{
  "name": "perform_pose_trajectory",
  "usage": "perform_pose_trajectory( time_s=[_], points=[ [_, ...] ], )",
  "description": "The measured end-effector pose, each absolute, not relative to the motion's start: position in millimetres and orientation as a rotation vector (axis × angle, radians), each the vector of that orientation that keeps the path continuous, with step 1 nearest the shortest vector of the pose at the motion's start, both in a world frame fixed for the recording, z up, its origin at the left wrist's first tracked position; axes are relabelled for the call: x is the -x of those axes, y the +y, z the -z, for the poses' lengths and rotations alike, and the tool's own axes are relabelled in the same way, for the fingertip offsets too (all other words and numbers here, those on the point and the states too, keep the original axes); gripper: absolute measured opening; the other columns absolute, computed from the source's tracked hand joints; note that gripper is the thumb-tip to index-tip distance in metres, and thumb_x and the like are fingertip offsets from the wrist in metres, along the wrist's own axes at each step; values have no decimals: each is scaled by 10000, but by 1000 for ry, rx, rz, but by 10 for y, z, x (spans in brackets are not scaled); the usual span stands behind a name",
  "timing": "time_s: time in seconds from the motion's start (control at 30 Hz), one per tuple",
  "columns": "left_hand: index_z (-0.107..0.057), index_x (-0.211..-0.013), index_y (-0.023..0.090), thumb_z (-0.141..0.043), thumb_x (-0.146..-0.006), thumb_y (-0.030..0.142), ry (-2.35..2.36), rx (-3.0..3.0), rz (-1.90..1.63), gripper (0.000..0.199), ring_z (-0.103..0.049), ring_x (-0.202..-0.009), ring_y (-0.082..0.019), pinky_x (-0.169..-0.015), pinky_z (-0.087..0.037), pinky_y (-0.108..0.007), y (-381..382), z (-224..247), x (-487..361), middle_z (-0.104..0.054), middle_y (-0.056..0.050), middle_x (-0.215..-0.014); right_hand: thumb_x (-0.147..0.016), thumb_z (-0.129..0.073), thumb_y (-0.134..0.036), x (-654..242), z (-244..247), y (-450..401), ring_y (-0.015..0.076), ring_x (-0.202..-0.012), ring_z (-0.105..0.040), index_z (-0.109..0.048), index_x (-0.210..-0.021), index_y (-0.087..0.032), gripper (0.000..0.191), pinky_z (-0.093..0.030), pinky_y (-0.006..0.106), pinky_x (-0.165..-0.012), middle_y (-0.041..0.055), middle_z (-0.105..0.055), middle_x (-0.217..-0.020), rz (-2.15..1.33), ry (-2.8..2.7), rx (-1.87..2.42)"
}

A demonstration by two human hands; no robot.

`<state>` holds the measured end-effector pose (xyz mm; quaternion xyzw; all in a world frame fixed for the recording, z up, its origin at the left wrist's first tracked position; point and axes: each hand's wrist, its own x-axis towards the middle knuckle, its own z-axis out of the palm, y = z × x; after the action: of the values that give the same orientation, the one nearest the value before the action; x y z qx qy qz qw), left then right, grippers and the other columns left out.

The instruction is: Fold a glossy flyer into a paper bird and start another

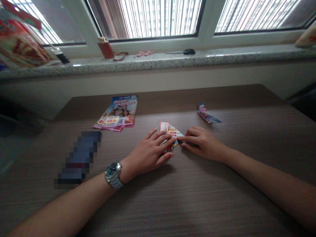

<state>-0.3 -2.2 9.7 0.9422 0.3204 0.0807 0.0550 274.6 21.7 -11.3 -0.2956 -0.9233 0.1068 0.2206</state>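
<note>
A small folded paper (pixel 175 132), printed in red, white and yellow, lies on the table in front of me. My left hand (pixel 154 149) rests flat over its left part with the fingers spread, and a watch is on that wrist. At the paper's right corner, my right hand (pixel 201 143) touches the edge with its index finger, the thumb close beside it and the other fingers curled. Part of the paper is hidden under my left fingers.
On the brown table (pixel 153 204), a stack of flyers (pixel 120 113) lies back left, a blurred-out dark object (pixel 80 158) left, and a folded paper piece (pixel 208 115) back right. A granite sill (pixel 158 62) holds scissors (pixel 189 51) and a red box (pixel 105 48).
</note>
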Motion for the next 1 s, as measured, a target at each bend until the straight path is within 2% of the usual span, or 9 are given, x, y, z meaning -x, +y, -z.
perform_pose_trajectory(
  time_s=[0.13, 0.27, 0.43, 0.53, 0.7, 0.83, 1.0],
  points=[
    [-437, -1534, 231, -397, -1064, 497, 966, -2859, -246, 541, -399, -1463, -285, -1263, -228, -518, -16, -93, 9, -507, -89, -1529, -1027, -544, -317, -2760, 121, 245, 218, -824, -552, -699, -1272, -212, 308, -441, 359, -737, 82, -626, -902, -240, -2514, 859],
    [-453, -1522, 225, -407, -1062, 489, 961, -2854, -252, 533, -414, -1453, -286, -1262, -234, -518, -17, -105, 10, -522, -92, -1516, -1027, -543, -319, -2763, 122, 260, 219, -821, -544, -731, -1211, -196, 291, -442, 365, -742, 88, -625, -895, -210, -2511, 864],
    [-467, -1511, 234, -411, -1062, 489, 990, -2846, -274, 519, -399, -1467, -287, -1270, -209, -525, -15, -111, 10, -526, -82, -1517, -1024, -546, -309, -2749, 105, 237, 216, -829, -546, -750, -1148, -187, 268, -449, 357, -745, 92, -633, -898, -264, -2527, 797],
    [-452, -1519, 230, -410, -1064, 486, 999, -2846, -283, 524, -377, -1483, -286, -1271, -204, -524, -11, -110, 11, -510, -83, -1534, -1022, -548, -308, -2729, 89, 207, 220, -850, -558, -735, -1186, -186, 277, -460, 351, -752, 97, -639, -910, -308, -2565, 731],
    [-466, -1508, 220, -412, -1063, 481, 979, -2851, -292, 518, -388, -1472, -302, -1215, -308, -504, -19, -109, 17, -501, -93, -1544, -1029, -532, -313, -2694, 69, 175, 225, -859, -575, -710, -1227, -176, 300, -475, 352, -755, 110, -649, -928, -328, -2596, 710],
    [-447, -1521, 210, -415, -1064, 471, 950, -2847, -314, 528, -445, -1428, -295, -1192, -355, -484, -20, -97, 17, -505, -104, -1540, -1029, -538, -293, -2695, 87, 193, 209, -850, -588, -709, -1166, -208, 235, -469, 328, -734, 89, -651, -928, -371, -2509, 766],
    [-457, -1512, 188, -413, -1066, 461, 913, -2829, -300, 525, -459, -1421, -289, -1184, -389, -475, -10, -109, 15, -488, -131, -1550, -988, -604, -256, -2696, 114, 231, 189, -808, -589, -678, -980, -199, 94, -460, 300, -710, 55, -624, -884, -432, -2385, 925]
  ],
)
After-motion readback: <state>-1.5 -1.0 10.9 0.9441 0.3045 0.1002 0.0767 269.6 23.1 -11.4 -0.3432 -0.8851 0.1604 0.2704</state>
